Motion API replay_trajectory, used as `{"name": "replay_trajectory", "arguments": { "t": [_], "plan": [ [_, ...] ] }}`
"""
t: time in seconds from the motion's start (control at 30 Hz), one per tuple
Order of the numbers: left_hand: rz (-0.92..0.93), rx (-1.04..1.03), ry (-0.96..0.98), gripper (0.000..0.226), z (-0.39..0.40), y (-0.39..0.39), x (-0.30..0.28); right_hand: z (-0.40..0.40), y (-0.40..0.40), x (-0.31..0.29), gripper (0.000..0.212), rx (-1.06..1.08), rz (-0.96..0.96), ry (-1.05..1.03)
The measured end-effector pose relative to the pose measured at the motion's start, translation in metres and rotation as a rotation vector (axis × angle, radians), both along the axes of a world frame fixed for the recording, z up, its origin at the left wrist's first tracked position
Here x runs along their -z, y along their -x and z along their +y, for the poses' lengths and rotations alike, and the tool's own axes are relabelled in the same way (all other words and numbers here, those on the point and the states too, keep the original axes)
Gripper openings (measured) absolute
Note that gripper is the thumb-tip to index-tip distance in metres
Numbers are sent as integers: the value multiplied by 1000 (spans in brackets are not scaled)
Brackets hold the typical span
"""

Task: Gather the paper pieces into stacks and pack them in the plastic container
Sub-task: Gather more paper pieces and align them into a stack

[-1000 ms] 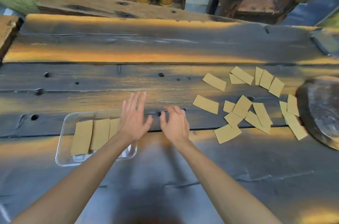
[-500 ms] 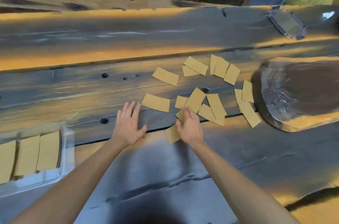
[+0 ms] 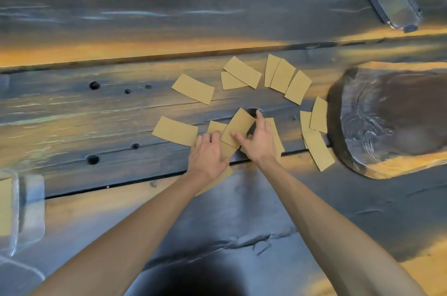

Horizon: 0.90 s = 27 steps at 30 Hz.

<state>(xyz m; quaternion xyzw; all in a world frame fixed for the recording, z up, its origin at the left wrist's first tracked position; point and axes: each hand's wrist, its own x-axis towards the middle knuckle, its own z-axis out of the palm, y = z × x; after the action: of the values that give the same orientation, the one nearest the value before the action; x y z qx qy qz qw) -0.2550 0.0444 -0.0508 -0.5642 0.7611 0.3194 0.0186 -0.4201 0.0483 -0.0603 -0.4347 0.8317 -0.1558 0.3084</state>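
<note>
Several tan paper pieces lie scattered on the dark wooden table (image 3: 121,126), such as one loose paper piece (image 3: 193,88) farther back. My right hand (image 3: 262,144) pinches a tilted paper piece (image 3: 238,126) between thumb and fingers, in the middle of the cluster. My left hand (image 3: 208,156) rests on the neighbouring overlapped paper pieces (image 3: 216,127), and its fingertips are hidden at the tilted piece's edge. The clear plastic container (image 3: 32,208) sits at the far left edge, with stacked paper pieces (image 3: 4,206) inside.
A thick round wooden slab (image 3: 391,123) lies on the table at the right, touching the rightmost paper pieces. A clear container lid (image 3: 393,4) rests at the back right. Holes and a long gap run across the table boards.
The view shifted right, so the container slid to the left edge. My left hand moved from the bare table onto the pieces. My right hand reached further into the cluster and took a piece.
</note>
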Motion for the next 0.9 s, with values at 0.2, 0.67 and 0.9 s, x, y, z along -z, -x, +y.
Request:
{"name": "replay_trajectory", "arguments": {
  "t": [0.2,0.67,0.9],
  "plan": [
    [-44,-44,-60,67,-5,6,10,-24,0,12,114,-67,-18,-42],
    [346,-402,-250,67,-20,-54,-3,-6,36,-24,15,446,-806,212],
    [561,-528,-408,38,-21,-59,-19,1,12,-26,19,404,-768,175]
  ]
}}
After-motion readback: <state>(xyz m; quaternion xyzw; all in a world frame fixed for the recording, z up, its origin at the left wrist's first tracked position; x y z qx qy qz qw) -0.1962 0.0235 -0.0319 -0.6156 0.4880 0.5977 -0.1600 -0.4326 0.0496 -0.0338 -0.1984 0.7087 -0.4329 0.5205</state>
